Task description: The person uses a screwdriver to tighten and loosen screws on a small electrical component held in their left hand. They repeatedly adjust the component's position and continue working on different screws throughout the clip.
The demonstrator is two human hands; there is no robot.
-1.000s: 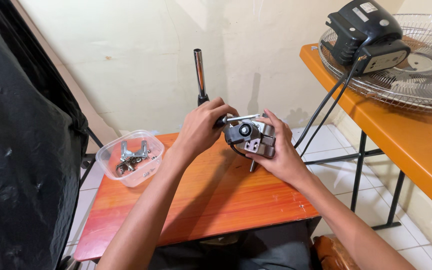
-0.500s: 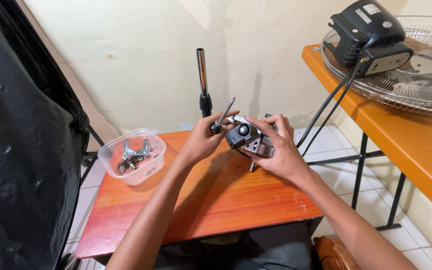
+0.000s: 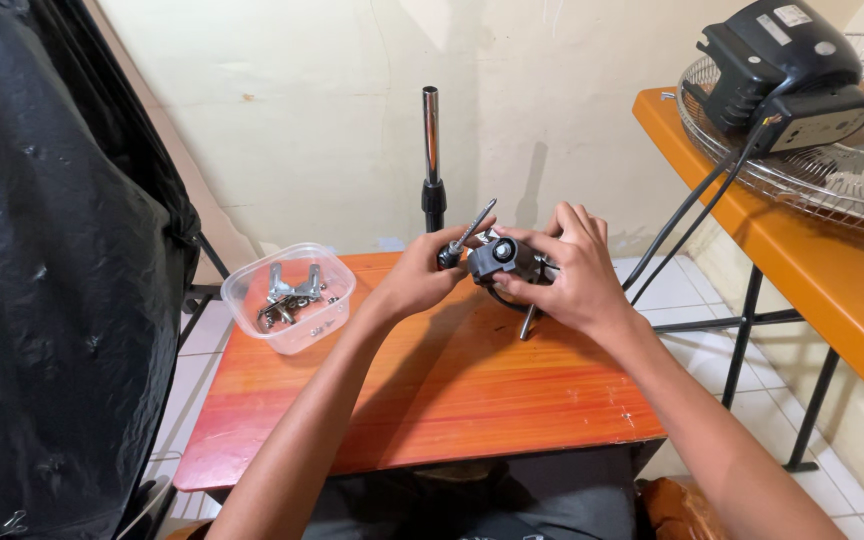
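A black plastic sheet (image 3: 42, 260) hangs along the left side, and an orange bench (image 3: 802, 260) on the right carries a wire fan guard (image 3: 832, 170) with a black motor housing (image 3: 782, 60) on top, its cables trailing down. In the middle stands a small orange-brown table (image 3: 422, 400), with a chrome pole (image 3: 432, 150) upright behind it. A clear plastic tub (image 3: 287, 297) of metal fittings sits on the table's left part. Above the table's far edge, the right hand (image 3: 572, 275) wraps closed around a small dark grey metal assembly (image 3: 497, 260), held up off the surface. The left hand (image 3: 422, 275) pinches a long screw (image 3: 462, 238) tilted against that assembly.
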